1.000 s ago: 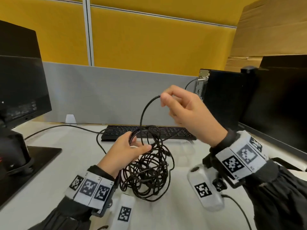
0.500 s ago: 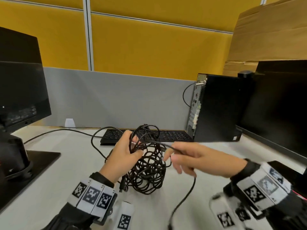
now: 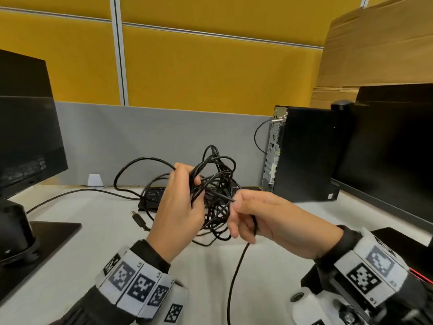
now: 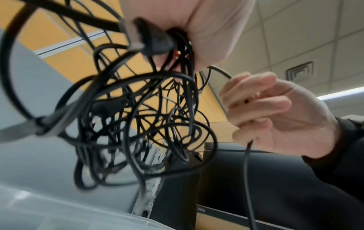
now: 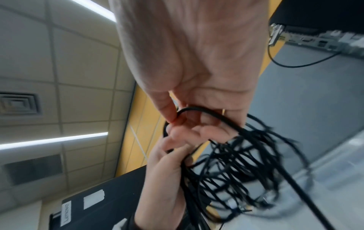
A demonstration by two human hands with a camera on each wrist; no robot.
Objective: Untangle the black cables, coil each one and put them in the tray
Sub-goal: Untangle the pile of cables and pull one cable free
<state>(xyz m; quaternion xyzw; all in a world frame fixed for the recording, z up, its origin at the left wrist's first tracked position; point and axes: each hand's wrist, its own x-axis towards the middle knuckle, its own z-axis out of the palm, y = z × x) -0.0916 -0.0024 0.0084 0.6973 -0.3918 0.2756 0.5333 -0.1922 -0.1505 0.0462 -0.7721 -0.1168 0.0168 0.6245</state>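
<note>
Over white desk (image 3: 70, 231), left hand (image 3: 178, 214) grips tangled black cables (image 3: 218, 195); right hand (image 3: 269, 219) fingers pinch one strand (image 3: 236, 273).

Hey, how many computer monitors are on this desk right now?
2. One monitor stands at the left edge on its stand; the other monitor sits at the right, beside the black tower PC. Others may be out of view.

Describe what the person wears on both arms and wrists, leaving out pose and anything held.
Both hands, left hand and right hand, are bare. Dark sleeves reach the wrists. Each wrist carries a white band of square black-and-white markers. Under each hangs a white camera unit with its own marker; a red wire runs by the right band.
</note>
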